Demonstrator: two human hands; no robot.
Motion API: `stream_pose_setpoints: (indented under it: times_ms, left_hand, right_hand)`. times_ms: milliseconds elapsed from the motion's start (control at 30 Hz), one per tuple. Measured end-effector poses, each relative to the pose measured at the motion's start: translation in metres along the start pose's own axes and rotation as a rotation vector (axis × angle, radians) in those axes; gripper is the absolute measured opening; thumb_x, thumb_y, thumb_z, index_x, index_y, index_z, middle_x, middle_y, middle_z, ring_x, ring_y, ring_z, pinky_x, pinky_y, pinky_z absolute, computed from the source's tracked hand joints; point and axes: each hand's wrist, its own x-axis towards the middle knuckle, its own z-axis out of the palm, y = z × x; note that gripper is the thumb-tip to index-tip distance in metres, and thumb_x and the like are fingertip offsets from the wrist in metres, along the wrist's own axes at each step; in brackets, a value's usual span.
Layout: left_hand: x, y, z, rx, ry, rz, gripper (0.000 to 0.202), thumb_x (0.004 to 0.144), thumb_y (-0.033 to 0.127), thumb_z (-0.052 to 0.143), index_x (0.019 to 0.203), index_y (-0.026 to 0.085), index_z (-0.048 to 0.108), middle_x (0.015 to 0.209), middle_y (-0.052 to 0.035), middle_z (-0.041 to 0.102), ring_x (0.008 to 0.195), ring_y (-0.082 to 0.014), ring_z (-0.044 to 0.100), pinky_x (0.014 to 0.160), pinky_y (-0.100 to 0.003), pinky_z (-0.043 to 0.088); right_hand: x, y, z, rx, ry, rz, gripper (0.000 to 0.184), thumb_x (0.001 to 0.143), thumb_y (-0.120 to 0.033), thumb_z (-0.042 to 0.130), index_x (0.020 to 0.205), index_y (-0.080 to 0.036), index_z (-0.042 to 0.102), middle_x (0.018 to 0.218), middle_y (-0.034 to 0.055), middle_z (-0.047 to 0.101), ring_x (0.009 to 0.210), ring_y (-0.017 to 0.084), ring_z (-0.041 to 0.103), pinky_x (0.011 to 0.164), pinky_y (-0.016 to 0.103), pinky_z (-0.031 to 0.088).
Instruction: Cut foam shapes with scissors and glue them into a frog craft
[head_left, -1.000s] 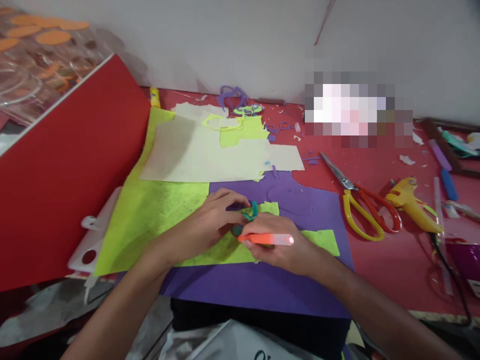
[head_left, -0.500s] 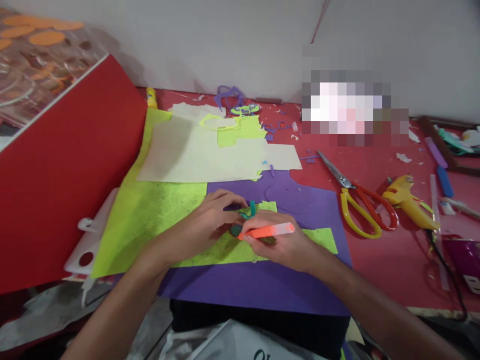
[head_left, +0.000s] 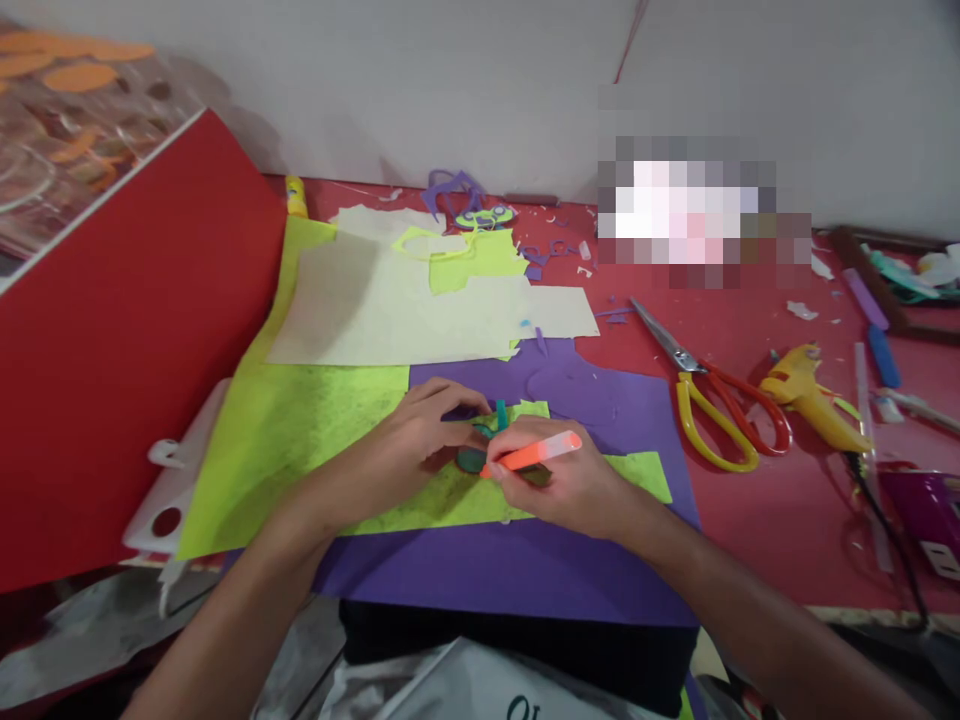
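My right hand (head_left: 559, 485) grips an orange pen (head_left: 532, 454), its tip down beside a small dark teal shape (head_left: 472, 460) on a lime green sheet (head_left: 300, 430). My left hand (head_left: 409, 450) lies over the lime sheet with fingers curled, pressing the teal piece; a teal strip (head_left: 501, 414) sticks up between my hands. Under the lime sheet lies a purple sheet (head_left: 525, 570).
Cream paper (head_left: 390, 310) and lime scraps lie farther back. A big red board (head_left: 127, 340) leans at the left. Red-and-yellow scissors (head_left: 712, 400), a yellow glue gun (head_left: 810, 395), a ruler and pens lie at the right on the red table (head_left: 750, 520).
The pen's rear end has tilted upward in my right hand. Both hands stay at the same spot on the lime sheet.
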Motion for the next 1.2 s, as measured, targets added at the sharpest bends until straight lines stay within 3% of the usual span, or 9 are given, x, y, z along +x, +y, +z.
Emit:
stream_pose_setpoints:
  times_ms: [233,467,633,800,900,1000,1100,1200]
  left_hand:
    - [0.001,0.001,0.003,0.002,0.02,-0.03,0.046,0.089,0.003,0.054,0.115,0.034,0.075,0.133,-0.0037,0.06,0.127,-0.0238,0.051,0.106,-0.04,0.047]
    - [0.001,-0.001,0.005,0.035,0.079,0.019,0.037,0.093,0.009,0.055,0.111,0.033,0.076,0.132,-0.0049,0.062,0.125,-0.0233,0.055,0.106,-0.042,0.05]
    - [0.001,0.009,0.003,0.111,0.067,-0.007,0.039,0.098,0.015,0.052,0.133,0.029,0.065,0.156,-0.0077,0.05,0.145,-0.0286,0.044,0.117,-0.051,0.042]
    - [0.006,0.018,0.002,0.099,-0.024,0.011,0.047,0.101,0.022,0.053,0.147,0.03,0.054,0.153,-0.0061,0.054,0.149,-0.026,0.04,0.126,-0.053,0.029]
    - [0.008,0.02,0.002,0.038,0.063,0.005,0.044,0.102,0.026,0.054,0.145,0.029,0.055,0.147,-0.0072,0.06,0.142,-0.0238,0.05,0.123,-0.049,0.036]
    - [0.007,0.02,-0.003,-0.004,0.253,-0.038,0.034,0.101,0.028,0.056,0.134,0.026,0.064,0.137,-0.0075,0.067,0.134,-0.0238,0.057,0.115,-0.045,0.046]
    - [0.005,0.019,-0.01,0.012,0.459,-0.204,0.027,0.101,0.031,0.056,0.124,0.024,0.07,0.129,-0.0064,0.071,0.127,-0.0241,0.062,0.111,-0.043,0.049]
    - [0.003,0.018,-0.013,0.026,0.506,-0.346,0.028,0.099,0.035,0.058,0.123,0.024,0.07,0.129,-0.0044,0.071,0.122,-0.023,0.065,0.11,-0.039,0.05]
  right_hand:
    - [-0.003,0.003,-0.003,-0.032,0.07,0.118,0.01,0.075,-0.012,0.055,0.07,-0.021,0.058,0.065,-0.0025,0.061,0.059,0.012,0.054,0.059,0.026,0.04]
    - [-0.008,0.007,-0.012,0.131,0.165,0.16,0.012,0.075,-0.012,0.054,0.068,-0.02,0.058,0.059,-0.0049,0.052,0.049,0.008,0.04,0.047,0.023,0.03]
    - [-0.004,0.012,-0.023,0.256,0.413,0.225,0.014,0.08,-0.017,0.058,0.067,-0.021,0.062,0.057,-0.0041,0.053,0.049,0.01,0.042,0.045,0.024,0.031]
    - [0.002,0.014,-0.027,0.309,0.517,0.213,0.015,0.08,-0.018,0.059,0.067,-0.021,0.063,0.061,-0.0025,0.057,0.052,0.011,0.047,0.048,0.025,0.038]
    - [0.004,0.014,-0.027,0.31,0.522,0.197,0.015,0.083,-0.021,0.059,0.069,-0.021,0.063,0.063,-0.0024,0.057,0.054,0.011,0.048,0.05,0.025,0.04]
    - [0.005,0.017,-0.026,0.307,0.511,0.182,0.015,0.088,-0.025,0.06,0.075,-0.021,0.064,0.065,-0.0021,0.058,0.056,0.011,0.051,0.051,0.025,0.041]
    - [0.005,0.02,-0.022,0.294,0.449,0.157,0.016,0.092,-0.031,0.062,0.08,-0.021,0.065,0.07,-0.0011,0.06,0.06,0.012,0.053,0.052,0.025,0.042]
    - [0.002,0.021,-0.018,0.31,0.421,0.127,0.015,0.097,-0.034,0.062,0.09,-0.022,0.067,0.077,0.0,0.064,0.062,0.012,0.057,0.054,0.026,0.045]
